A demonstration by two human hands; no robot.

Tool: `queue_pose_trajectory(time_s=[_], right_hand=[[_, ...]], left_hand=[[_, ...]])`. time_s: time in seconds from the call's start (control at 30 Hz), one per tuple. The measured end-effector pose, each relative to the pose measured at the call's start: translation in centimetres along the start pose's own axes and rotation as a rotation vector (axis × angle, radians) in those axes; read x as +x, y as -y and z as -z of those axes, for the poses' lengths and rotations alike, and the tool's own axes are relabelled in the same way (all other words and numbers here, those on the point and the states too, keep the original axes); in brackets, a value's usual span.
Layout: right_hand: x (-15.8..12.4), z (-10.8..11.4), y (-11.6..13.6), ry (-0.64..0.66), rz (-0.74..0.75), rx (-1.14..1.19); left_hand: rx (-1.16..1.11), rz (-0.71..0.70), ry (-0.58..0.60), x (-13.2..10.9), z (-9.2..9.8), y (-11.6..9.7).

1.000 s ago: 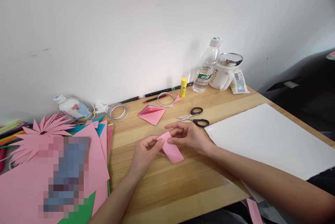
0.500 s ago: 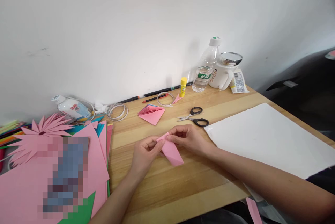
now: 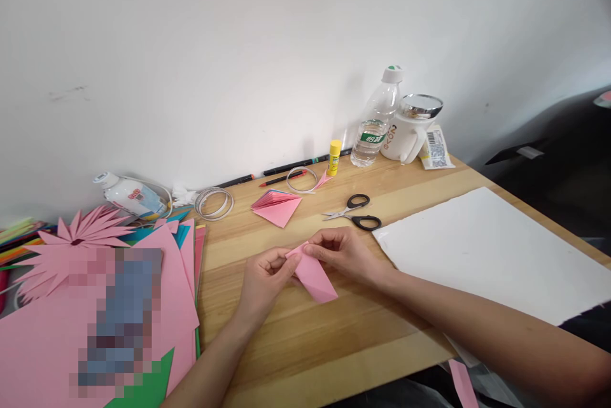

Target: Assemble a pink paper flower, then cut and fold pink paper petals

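Observation:
A strip of pink paper with creases across it is pinched between both hands above the wooden table. My left hand grips its upper left edge with thumb and fingers. At the top right corner, my right hand pinches it, thumb on the near face. The fingertips behind the paper are partly hidden. Just beyond the hands lie a pair of black-handled scissors, spread apart, and a stack of folded pink paper pieces.
A white sheet covers the table's right side. Pink paper sheets and a spiky pink paper flower lie left. Along the wall stand a glue stick, a water bottle, a white mug and a white bottle.
Almost nothing differs. The lower end of the pink paper strip has shifted very slightly to the right, while both hands keep their hold.

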State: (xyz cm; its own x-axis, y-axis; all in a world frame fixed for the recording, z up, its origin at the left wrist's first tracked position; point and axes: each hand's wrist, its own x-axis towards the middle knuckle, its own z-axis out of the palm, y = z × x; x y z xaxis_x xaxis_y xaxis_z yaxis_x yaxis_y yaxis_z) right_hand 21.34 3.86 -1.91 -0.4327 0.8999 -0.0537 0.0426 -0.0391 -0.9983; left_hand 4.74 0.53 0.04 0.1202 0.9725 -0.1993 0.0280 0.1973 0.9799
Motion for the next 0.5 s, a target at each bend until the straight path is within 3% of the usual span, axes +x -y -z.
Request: queue_pose_trajectory(time_s=[0.5], right_hand=[[-0.23,-0.05,-0.14,-0.022,0.015,-0.06]], left_hand=[[-0.022,0.026,0.013,0.08,0.07,0.08]])
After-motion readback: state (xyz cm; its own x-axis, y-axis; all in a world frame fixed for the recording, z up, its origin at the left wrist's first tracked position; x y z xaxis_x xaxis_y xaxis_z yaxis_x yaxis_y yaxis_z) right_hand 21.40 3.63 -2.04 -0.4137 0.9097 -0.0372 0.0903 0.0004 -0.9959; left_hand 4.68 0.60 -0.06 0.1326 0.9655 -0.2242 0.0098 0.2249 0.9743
